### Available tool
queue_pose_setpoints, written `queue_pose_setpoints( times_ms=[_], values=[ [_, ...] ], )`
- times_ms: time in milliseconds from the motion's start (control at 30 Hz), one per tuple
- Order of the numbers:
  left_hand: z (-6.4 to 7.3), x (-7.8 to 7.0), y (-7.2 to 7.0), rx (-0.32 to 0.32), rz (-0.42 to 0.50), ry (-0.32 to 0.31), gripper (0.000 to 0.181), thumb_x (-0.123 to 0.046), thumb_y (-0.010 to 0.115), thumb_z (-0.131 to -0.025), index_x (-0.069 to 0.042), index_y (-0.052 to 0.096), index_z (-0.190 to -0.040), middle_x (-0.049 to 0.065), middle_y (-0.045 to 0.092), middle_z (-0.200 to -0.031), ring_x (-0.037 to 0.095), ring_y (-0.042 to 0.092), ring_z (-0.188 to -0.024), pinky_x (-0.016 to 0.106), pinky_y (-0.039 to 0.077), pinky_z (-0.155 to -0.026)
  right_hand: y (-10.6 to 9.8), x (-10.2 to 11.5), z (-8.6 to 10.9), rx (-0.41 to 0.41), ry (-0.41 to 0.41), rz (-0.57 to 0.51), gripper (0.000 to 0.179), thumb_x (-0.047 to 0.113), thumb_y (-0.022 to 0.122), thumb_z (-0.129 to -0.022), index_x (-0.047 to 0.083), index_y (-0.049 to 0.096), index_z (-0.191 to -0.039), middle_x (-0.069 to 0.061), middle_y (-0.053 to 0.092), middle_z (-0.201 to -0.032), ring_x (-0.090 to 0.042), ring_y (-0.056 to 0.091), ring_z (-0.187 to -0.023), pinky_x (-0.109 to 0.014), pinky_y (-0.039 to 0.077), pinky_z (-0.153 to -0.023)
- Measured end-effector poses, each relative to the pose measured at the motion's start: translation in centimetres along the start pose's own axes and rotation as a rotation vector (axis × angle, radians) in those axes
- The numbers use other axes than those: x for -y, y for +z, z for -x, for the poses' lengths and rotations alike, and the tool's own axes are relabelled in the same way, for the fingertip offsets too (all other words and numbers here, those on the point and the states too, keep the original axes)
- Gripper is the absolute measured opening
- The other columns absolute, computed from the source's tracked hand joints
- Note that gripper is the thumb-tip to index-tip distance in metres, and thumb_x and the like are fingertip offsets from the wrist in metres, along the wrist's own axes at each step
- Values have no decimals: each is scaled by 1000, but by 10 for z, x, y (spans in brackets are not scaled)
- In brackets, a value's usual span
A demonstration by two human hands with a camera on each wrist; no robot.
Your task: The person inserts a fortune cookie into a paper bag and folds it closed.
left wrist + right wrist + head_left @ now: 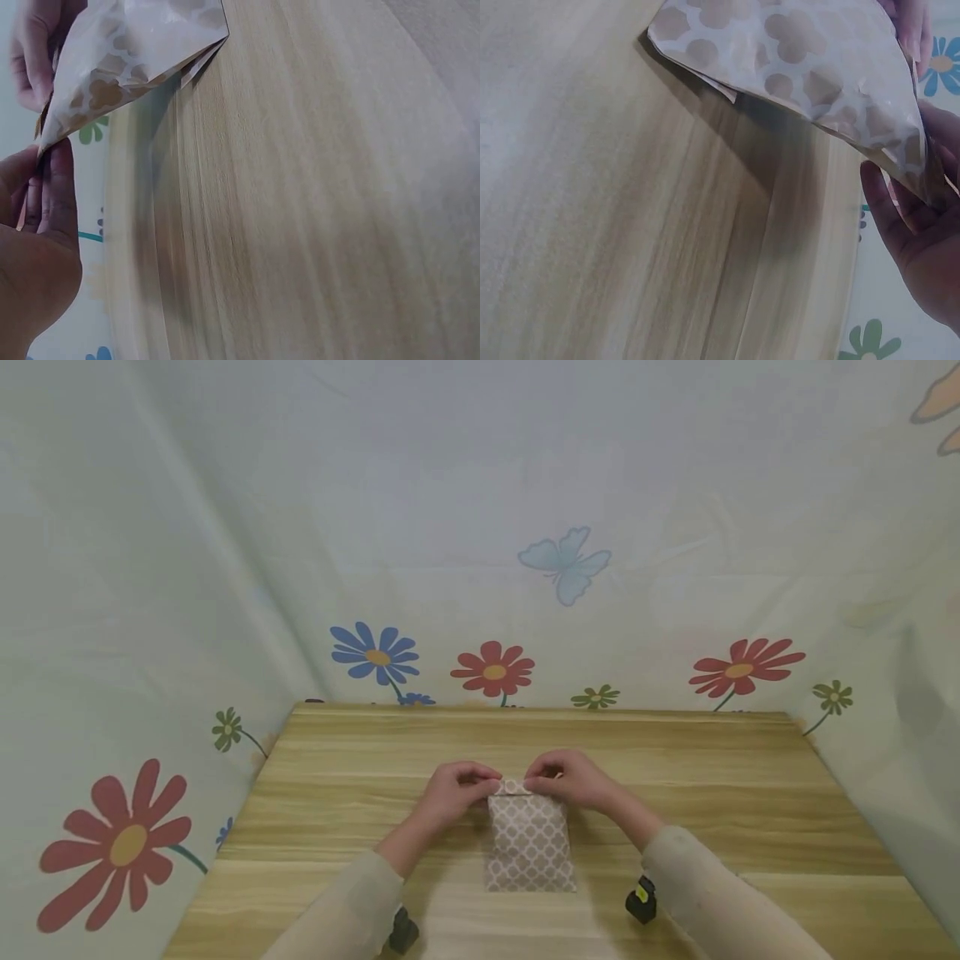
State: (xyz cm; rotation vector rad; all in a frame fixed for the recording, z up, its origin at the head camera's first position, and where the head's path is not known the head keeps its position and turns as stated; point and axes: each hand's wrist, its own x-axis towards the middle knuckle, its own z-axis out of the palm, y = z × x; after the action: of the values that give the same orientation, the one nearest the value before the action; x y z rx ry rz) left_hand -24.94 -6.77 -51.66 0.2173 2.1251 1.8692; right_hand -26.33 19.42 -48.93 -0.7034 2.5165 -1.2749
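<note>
A paper bag [528,847] with a beige and white lattice pattern is held above the middle of the table, its top edge folded over in a narrow strip. My left hand [457,792] pinches the left end of that fold between thumb and fingers. At the right end, my right hand [573,779] pinches the fold the same way. From the left wrist view, the bag [142,45] slopes up to the pinched corner. The right wrist view shows the bag's other side [802,60] and the right fingers at its corner. What the bag contains is hidden.
The wood-grain table [360,752] has a pale cloth backdrop [450,527] with printed flowers and butterflies behind and beside it. Black wrist devices [641,900] sit by both sleeves, over the near part of the table.
</note>
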Motion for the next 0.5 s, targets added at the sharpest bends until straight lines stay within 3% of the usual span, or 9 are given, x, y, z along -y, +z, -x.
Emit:
queue_pose_setpoints(
  times_ms=[133,367,500],
  values=[
    [-2,-3,0,17,-91,24,19,-19,79,-99,-6,79,-113,7,78,-108,19,74,-95,37,64,-86,3,1,1,-22,-14,28,7,21,77,-100,14,80,-98,6,76,-93,-11,67,-85,-27,56,-76],
    [-9,-20,-2,110,-407,111,16,-30,80,-99,-16,81,-106,-4,75,-95,14,67,-82,30,58,-74,5,6,4,-49,-39,38,7,19,77,-101,15,79,-96,7,76,-91,-10,67,-84,-28,57,-76],
    [-11,-22,-3,126,-457,131,11,-28,80,-99,-17,81,-101,-7,74,-89,13,65,-80,29,56,-72,5,9,4,-49,-55,23,6,19,78,-100,14,80,-98,6,77,-93,-10,68,-84,-28,57,-76]
  ],
)
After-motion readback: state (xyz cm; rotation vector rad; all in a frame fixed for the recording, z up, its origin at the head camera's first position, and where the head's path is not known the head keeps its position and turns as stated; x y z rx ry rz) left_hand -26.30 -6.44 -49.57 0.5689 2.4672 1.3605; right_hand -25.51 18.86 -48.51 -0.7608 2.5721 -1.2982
